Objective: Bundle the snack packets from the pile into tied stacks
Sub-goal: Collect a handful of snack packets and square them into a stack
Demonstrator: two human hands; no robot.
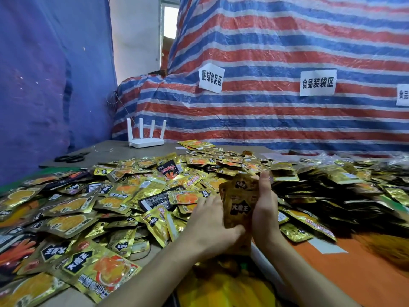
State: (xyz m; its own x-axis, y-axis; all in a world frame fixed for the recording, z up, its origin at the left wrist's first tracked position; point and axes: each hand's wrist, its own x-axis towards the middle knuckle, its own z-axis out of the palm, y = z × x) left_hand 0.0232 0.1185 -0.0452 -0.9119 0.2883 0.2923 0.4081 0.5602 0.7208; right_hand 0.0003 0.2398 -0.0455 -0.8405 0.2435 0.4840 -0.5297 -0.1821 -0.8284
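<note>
Closest to us, down left of the stack of packets we hold, one big gold packet lies face up at the edge of the loose pile. That pile spreads wide, so any packet is an easy reach. Far behind and left of the stack we spot scissors, parked out of the way, likely there for cutting ties. On to the left hand: its fingers curl round the stack's bottom edge, taking the weight from below. The stack itself stands upright between both hands, slightly fanned, over the pile's near edge. Our right hand stands on edge against the stack's right side, fingers straight and pressing in, which we read as squaring the packets up before tying. No tie shows on it yet. Right of the stack, packed rows of packets lie on edge; whether those are tied, we cannot tell.
</note>
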